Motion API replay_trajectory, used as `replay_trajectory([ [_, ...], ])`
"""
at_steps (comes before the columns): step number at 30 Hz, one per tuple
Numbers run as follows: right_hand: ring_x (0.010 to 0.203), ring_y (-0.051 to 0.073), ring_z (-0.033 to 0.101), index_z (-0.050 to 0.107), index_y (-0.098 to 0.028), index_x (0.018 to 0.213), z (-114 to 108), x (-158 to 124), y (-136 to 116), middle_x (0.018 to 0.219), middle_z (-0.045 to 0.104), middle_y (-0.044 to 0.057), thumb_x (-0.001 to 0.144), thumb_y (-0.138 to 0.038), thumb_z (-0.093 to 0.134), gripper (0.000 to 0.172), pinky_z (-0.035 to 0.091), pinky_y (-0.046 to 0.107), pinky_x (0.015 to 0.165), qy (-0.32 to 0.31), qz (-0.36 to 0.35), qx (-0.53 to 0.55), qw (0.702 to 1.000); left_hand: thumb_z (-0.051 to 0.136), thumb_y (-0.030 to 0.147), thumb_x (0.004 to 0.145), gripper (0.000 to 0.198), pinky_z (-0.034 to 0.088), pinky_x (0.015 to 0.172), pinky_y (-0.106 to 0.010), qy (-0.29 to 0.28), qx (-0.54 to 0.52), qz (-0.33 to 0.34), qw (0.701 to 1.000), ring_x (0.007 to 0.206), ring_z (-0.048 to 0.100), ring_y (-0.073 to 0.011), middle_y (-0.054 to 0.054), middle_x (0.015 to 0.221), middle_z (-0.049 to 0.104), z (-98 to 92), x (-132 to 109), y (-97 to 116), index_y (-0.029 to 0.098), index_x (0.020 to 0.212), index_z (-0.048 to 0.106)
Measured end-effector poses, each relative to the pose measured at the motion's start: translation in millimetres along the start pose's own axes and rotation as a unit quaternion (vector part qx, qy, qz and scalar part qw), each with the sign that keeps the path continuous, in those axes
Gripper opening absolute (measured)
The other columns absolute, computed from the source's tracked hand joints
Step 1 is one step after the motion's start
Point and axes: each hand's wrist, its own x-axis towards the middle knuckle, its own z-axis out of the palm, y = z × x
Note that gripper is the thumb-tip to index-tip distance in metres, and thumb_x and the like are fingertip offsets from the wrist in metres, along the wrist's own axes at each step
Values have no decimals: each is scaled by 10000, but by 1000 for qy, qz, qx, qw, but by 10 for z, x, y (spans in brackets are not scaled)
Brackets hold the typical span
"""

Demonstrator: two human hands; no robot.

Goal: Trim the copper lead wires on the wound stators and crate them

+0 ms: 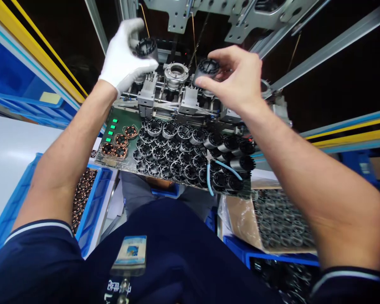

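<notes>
My left hand [123,55], in a white glove, curls its thumb and fingers around a dark cylindrical stator core [147,50]. Motion smears its upper fingers. At the right, my bare right hand [232,76] grips a second stator core [206,69] between thumb and fingers. Both cores are above a row of metal fixtures. Between the hands stands a silver ring-shaped fixture [176,75]. Below, several similar stator cores [172,155] stand in rows on a green bench top [131,159], with some lying on their sides at the right.
Blue-handled pliers [210,174] lie over the cores. Copper-wound parts [120,140] sit near green lit buttons [110,133]. A blue crate [98,192] holds more copper parts. At the right is a cardboard box [242,217] of cores. Metal plates [202,14] and frame bars hang overhead.
</notes>
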Motion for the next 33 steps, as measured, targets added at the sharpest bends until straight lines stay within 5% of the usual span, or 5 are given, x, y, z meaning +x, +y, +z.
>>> replay_trajectory([
  [11,979,204,619,713,-202,1404,310,-59,298,1232,821,95,910,-532,923,631,527,448,1042,-41,59,-72,995,869,618,767,834,408,1384,-440,-36,43,-86,995,1345,546,-175,47,1544,779,273,-370,-246,212,1477,708],
  [15,1037,234,654,679,-272,1422,277,-187,74,1343,798,112,898,-740,874,729,580,489,1002,-35,44,29,998,819,614,842,809,526,1325,-470,-33,8,-70,997,1425,623,-206,14,1618,739,131,-644,112,250,1550,679],
  [21,1158,335,798,501,-417,1662,4,-954,-783,1553,702,128,1004,-870,624,808,723,505,843,-3,54,219,974,715,629,922,726,770,846,-404,-12,-261,10,965,1426,727,-277,-76,1711,609,93,-1454,885,378,1566,494],
  [27,1158,353,795,573,-424,1579,-357,-1352,-1239,1483,692,116,959,-878,694,778,776,538,810,-28,48,248,967,676,774,1079,764,779,993,-451,-69,-208,6,976,1444,761,-353,-120,1738,579,-115,-1822,1465,363,1688,464],
  [33,854,262,807,616,-393,1440,-498,-1493,-1299,1346,741,75,935,-707,851,640,764,508,752,-16,52,309,950,628,702,1158,402,646,1271,-506,-35,-265,100,959,1534,715,-276,-30,1624,688,-103,-1935,1602,323,1254,534],
])
